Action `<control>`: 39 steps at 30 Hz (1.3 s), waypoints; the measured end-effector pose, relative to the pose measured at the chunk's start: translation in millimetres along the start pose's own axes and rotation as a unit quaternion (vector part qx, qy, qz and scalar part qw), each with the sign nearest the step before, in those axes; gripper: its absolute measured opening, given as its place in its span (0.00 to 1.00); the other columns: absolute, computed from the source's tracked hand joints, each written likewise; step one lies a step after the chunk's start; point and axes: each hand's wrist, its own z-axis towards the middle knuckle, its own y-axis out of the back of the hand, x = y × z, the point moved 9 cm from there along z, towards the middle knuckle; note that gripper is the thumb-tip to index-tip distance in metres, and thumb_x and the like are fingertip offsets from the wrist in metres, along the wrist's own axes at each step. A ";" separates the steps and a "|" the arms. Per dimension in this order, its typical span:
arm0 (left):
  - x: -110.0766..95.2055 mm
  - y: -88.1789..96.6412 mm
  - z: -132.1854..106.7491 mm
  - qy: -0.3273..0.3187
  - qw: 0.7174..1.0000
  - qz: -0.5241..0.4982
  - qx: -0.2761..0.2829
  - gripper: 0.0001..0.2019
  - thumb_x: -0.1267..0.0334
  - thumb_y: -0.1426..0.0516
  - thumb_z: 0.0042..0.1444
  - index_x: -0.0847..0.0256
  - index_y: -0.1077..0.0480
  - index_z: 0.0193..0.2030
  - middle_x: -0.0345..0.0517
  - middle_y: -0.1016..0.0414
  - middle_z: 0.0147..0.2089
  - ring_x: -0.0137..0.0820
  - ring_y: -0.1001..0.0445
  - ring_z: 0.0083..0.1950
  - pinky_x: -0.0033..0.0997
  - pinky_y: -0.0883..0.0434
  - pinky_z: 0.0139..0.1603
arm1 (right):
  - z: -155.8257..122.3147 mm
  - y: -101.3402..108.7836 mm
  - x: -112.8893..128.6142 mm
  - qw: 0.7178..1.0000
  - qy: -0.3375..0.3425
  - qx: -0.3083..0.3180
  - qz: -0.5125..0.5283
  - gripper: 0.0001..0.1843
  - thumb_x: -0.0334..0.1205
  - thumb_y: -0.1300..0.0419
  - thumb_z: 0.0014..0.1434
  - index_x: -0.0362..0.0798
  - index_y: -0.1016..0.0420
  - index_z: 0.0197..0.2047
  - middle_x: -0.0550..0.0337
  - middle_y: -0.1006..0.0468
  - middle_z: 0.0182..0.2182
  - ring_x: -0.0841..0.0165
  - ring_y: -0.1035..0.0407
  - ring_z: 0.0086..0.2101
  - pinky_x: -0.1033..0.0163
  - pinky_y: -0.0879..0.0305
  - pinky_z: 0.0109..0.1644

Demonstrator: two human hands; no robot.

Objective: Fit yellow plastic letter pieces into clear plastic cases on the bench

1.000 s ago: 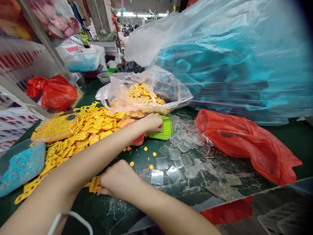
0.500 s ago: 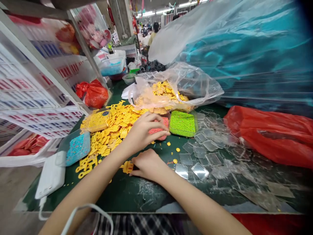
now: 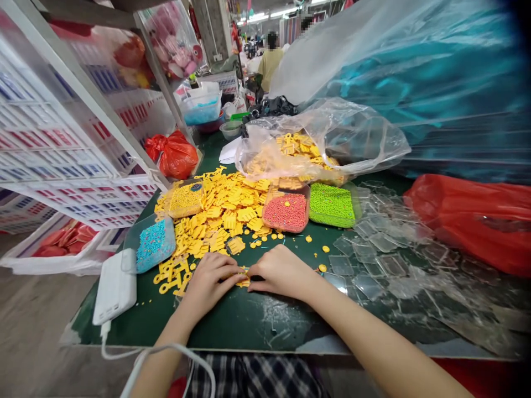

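Note:
A small yellow plastic piece (image 3: 244,279) lies at the front of the green table, mostly hidden by my fingers. My right hand (image 3: 282,272) is closed, pinching its right side. From the left, my left hand (image 3: 214,279) meets it, thumb and forefinger pressed together; whatever they hold is too small to make out. Beyond my hands spreads a heap of similar yellow pieces (image 3: 226,207). Around the heap stand clear trays of beads: pink beads (image 3: 286,213), green beads (image 3: 332,204), yellow beads (image 3: 186,200) and blue beads (image 3: 155,243). Several round yellow discs (image 3: 322,268) lie beside my right hand.
Thin clear plastic squares (image 3: 367,249) are scattered at right, near a red bag (image 3: 468,226). An open clear bag (image 3: 360,138) of yellow pieces stands behind the trays. A white power bank (image 3: 115,287) with a cable lies at the left edge, beside stacked crates (image 3: 78,199).
My left hand has come back from the pink bead tray to the yellow piece by my right hand. The pink tray is now uncovered. The whole view has shifted slightly.

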 end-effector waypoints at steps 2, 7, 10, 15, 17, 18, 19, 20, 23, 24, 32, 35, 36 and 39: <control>-4.9 -1.6 -0.2 -0.011 1.000 -0.004 0.016 0.14 0.53 0.47 0.65 0.55 0.23 0.37 0.44 0.22 0.38 0.34 0.29 0.41 0.37 0.34 0.44 | 0.3 -2.3 3.3 1.000 0.018 0.004 0.002 0.12 0.48 0.37 0.59 0.48 0.21 0.32 0.60 0.20 0.24 0.70 0.30 0.25 0.63 0.60 0.25; -12.9 -0.5 -4.3 -0.036 0.999 -0.012 0.015 0.16 0.53 0.49 0.66 0.56 0.24 0.37 0.43 0.23 0.37 0.33 0.30 0.40 0.36 0.36 0.45 | 1.1 -6.3 7.8 0.999 0.037 0.027 0.000 0.13 0.43 0.41 0.63 0.47 0.22 0.30 0.60 0.20 0.25 0.72 0.32 0.24 0.62 0.61 0.25; -13.3 -1.5 -5.8 -0.039 0.999 -0.014 0.019 0.15 0.53 0.49 0.66 0.55 0.24 0.38 0.42 0.23 0.38 0.33 0.31 0.41 0.36 0.38 0.45 | 0.9 -9.7 8.4 0.997 0.036 0.062 0.002 0.13 0.42 0.44 0.65 0.48 0.21 0.32 0.60 0.20 0.27 0.72 0.32 0.25 0.61 0.61 0.26; -13.0 -2.5 -5.6 -0.045 0.999 -0.012 0.025 0.15 0.53 0.49 0.66 0.54 0.23 0.39 0.41 0.24 0.38 0.33 0.32 0.40 0.35 0.39 0.44 | 1.1 -10.5 7.3 0.997 0.027 0.067 0.009 0.12 0.40 0.42 0.64 0.48 0.21 0.32 0.61 0.20 0.26 0.72 0.33 0.25 0.62 0.58 0.26; -13.4 -2.3 -5.3 -0.046 0.999 -0.012 0.025 0.14 0.53 0.49 0.66 0.53 0.23 0.40 0.41 0.23 0.37 0.33 0.32 0.40 0.35 0.38 0.43 | 1.4 -9.5 7.0 0.998 0.026 0.055 0.014 0.11 0.39 0.42 0.63 0.48 0.21 0.31 0.61 0.21 0.25 0.72 0.34 0.24 0.62 0.57 0.26; -13.8 -1.8 -5.1 -0.047 0.999 -0.013 0.023 0.14 0.53 0.49 0.65 0.53 0.23 0.41 0.41 0.23 0.37 0.33 0.32 0.40 0.35 0.38 0.43 | 1.4 -9.1 7.1 0.998 0.028 0.050 0.014 0.11 0.39 0.42 0.63 0.48 0.21 0.31 0.61 0.21 0.25 0.72 0.34 0.23 0.62 0.57 0.26; -14.4 -0.8 -5.1 -0.049 0.999 -0.014 0.018 0.14 0.52 0.48 0.65 0.53 0.23 0.40 0.41 0.23 0.37 0.32 0.32 0.39 0.34 0.38 0.42 | 1.3 -8.8 7.4 0.998 0.030 0.046 0.014 0.12 0.39 0.42 0.63 0.48 0.21 0.30 0.61 0.21 0.24 0.72 0.34 0.23 0.62 0.57 0.26; -15.1 0.9 -5.1 -0.052 0.998 -0.016 0.010 0.14 0.53 0.48 0.65 0.53 0.23 0.40 0.41 0.23 0.37 0.32 0.32 0.39 0.34 0.38 0.42 | 1.1 -8.6 7.7 0.998 0.033 0.043 0.012 0.12 0.39 0.42 0.63 0.48 0.21 0.30 0.61 0.21 0.24 0.72 0.35 0.23 0.62 0.57 0.26; -14.7 10.8 -6.4 -0.058 0.997 -0.023 -0.042 0.13 0.54 0.47 0.65 0.55 0.22 0.40 0.42 0.23 0.36 0.32 0.31 0.39 0.34 0.38 0.42 | 0.5 -7.2 8.2 0.999 0.042 0.029 0.007 0.13 0.39 0.42 0.64 0.48 0.22 0.30 0.61 0.22 0.24 0.72 0.35 0.23 0.62 0.59 0.26; -12.9 15.2 -7.3 -0.053 0.996 -0.023 -0.067 0.13 0.55 0.47 0.65 0.55 0.22 0.40 0.42 0.23 0.36 0.32 0.31 0.39 0.34 0.37 0.42 | 0.2 -6.6 8.5 0.999 0.045 0.024 0.007 0.13 0.39 0.43 0.64 0.48 0.22 0.29 0.61 0.22 0.23 0.72 0.35 0.23 0.62 0.59 0.25; -4.2 21.2 -11.0 -0.029 0.992 0.014 -0.126 0.11 0.57 0.46 0.65 0.55 0.23 0.40 0.42 0.23 0.36 0.32 0.31 0.39 0.34 0.37 0.41 | -0.2 -7.3 9.0 0.998 0.056 0.007 0.003 0.13 0.38 0.41 0.62 0.48 0.22 0.27 0.61 0.23 0.22 0.72 0.36 0.21 0.62 0.62 0.25; -8.4 16.0 -8.9 -0.043 0.994 0.017 -0.099 0.11 0.57 0.46 0.65 0.56 0.23 0.40 0.42 0.23 0.37 0.31 0.30 0.39 0.35 0.38 0.42 | -0.2 -6.9 8.1 0.999 0.050 0.004 -0.003 0.13 0.38 0.41 0.62 0.48 0.23 0.26 0.62 0.23 0.21 0.74 0.38 0.20 0.62 0.63 0.25; -9.7 15.1 -8.4 -0.047 0.995 0.016 -0.092 0.12 0.56 0.46 0.65 0.56 0.23 0.40 0.42 0.23 0.37 0.31 0.30 0.39 0.35 0.38 0.43 | -0.3 -6.5 7.8 0.999 0.049 0.002 -0.005 0.13 0.38 0.41 0.62 0.48 0.23 0.26 0.63 0.24 0.21 0.74 0.38 0.20 0.62 0.63 0.25; -12.0 16.4 -8.4 -0.049 0.994 0.017 -0.092 0.12 0.56 0.47 0.66 0.56 0.23 0.40 0.42 0.23 0.37 0.31 0.30 0.39 0.36 0.38 0.42 | -0.7 -5.2 6.7 0.999 0.046 -0.006 -0.003 0.14 0.38 0.42 0.62 0.48 0.23 0.25 0.63 0.25 0.20 0.74 0.39 0.20 0.62 0.62 0.25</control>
